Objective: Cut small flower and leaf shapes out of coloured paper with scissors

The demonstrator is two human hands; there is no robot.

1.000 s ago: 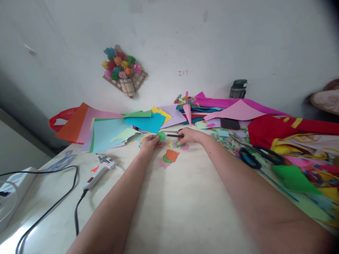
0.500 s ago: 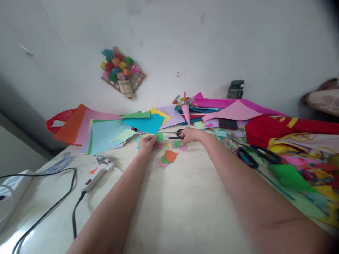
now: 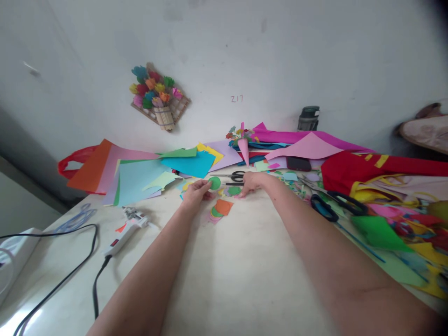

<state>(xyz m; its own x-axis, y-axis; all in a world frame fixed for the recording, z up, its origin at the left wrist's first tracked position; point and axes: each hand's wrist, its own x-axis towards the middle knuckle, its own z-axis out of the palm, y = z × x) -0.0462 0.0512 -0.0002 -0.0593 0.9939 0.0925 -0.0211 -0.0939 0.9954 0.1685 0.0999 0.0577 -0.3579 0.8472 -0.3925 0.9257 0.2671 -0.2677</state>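
Observation:
Pinched at its edge between my left thumb and fingers, a round green paper disc (image 3: 214, 183) is held just above the table by my left hand (image 3: 196, 193). Close by on the right, my right hand (image 3: 254, 182) has its fingers closed at the end of a slim black tool (image 3: 234, 184) with a thin metallic tip pointing left; its exact kind is unclear. Black-handled scissors (image 3: 238, 176) lie just behind that tool. Under and in front of it are small cut paper flowers (image 3: 234, 191). Nearer me is a small stack of paper discs with an orange paper piece (image 3: 223, 206).
Coloured sheets (image 3: 138, 179) lie at the back left, by a glue gun (image 3: 122, 235) and cables. A pink paper cone bouquet (image 3: 244, 149) leans at the back. On the right are large scissors (image 3: 331, 205), a phone (image 3: 298, 163), red cloth (image 3: 338, 175) and scraps.
My left hand with the green disc has shifted slightly right. My right hand and the slim black tool have also moved a little right, uncovering more of the scissor handles.

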